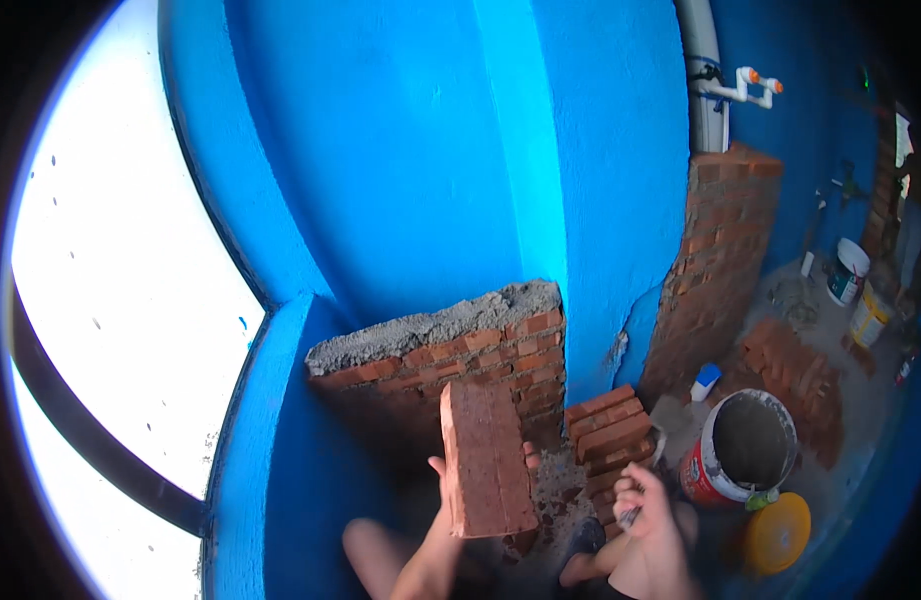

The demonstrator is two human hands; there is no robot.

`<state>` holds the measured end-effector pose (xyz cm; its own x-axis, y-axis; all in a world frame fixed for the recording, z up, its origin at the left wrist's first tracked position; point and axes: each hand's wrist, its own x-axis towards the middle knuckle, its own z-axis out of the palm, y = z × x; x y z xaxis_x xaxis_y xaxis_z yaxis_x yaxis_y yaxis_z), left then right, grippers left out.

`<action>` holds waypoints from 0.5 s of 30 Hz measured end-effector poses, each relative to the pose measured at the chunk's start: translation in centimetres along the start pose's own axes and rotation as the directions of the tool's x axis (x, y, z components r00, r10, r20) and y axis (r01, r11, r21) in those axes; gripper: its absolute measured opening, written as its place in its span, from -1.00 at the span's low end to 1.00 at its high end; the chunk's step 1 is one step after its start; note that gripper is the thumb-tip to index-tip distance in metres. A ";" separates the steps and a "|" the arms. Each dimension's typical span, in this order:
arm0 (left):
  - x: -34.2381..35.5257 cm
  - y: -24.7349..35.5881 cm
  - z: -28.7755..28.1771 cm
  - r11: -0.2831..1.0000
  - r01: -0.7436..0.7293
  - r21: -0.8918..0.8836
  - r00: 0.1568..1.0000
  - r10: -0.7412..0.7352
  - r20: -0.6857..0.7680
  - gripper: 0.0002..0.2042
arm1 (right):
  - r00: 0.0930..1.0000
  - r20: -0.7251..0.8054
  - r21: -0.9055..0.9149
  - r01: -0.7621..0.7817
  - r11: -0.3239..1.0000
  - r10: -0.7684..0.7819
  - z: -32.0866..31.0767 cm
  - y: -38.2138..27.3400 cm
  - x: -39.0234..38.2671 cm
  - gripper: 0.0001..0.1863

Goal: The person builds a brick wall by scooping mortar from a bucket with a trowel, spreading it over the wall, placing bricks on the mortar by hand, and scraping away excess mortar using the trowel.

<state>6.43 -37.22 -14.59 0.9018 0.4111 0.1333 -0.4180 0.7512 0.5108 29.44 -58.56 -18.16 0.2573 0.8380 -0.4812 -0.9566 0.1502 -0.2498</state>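
Note:
A large reddish brick (491,460) stands raised in front of me in my left hand (446,505). The thumb shows along its left edge and fingertips show past its right side. My right hand (646,505) is closed in a fist near my knee. A small dark bit shows at its fingers, too little to name. Beyond the brick is a low brick wall (536,350), its top covered by a rough layer of wet grey mortar (431,327). To the right of the brick is a stack of loose bricks (611,425).
A bucket of grey mortar (751,440) stands to the right, beside a yellow lid (779,533). More bricks (806,385) lie on the floor behind it. Blue walls (381,150) enclose the low wall; a taller brick column (716,260) rises at right. A person (916,220) is far right.

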 end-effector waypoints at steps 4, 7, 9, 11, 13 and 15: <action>-1.5 0.8 -1.3 0.999 0.030 0.021 0.963 -0.023 -0.267 -0.10 | 0.969 -0.014 -0.186 -0.244 0.952 0.246 1.8 4.1 0.7 -0.40; -1.9 -2.0 -3.2 0.994 -0.039 0.105 0.917 0.077 -0.390 -0.27 | 0.896 0.009 -0.302 -0.420 0.856 0.443 3.7 5.6 0.5 -0.39; -1.7 -3.3 -4.0 0.987 -0.155 -0.040 0.899 0.124 -0.420 -0.37 | 0.923 -0.068 -0.429 -0.369 0.824 0.379 4.1 6.8 -0.7 -0.56; -1.7 -3.8 -3.8 0.977 -0.211 -0.044 0.847 0.160 -0.506 -0.22 | 0.975 -0.141 -0.596 -0.222 0.772 0.171 4.6 7.6 -1.3 -0.44; -1.3 -3.3 -3.0 0.966 -0.257 -0.035 0.795 0.191 -0.576 -0.26 | 0.973 -0.195 -0.622 -0.217 0.752 0.120 4.8 7.9 -1.3 -0.40; -0.5 -2.7 -1.9 0.947 -0.309 0.083 0.706 0.287 -0.648 -0.29 | 0.969 -0.232 -0.616 -0.213 0.759 0.083 4.8 7.7 -0.6 -0.32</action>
<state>6.85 -38.50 -17.63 0.4454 0.8402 -0.3094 -0.6658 0.5419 0.5129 21.22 -55.33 -15.74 0.2014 0.7028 -0.6823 -0.6962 -0.3873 -0.6044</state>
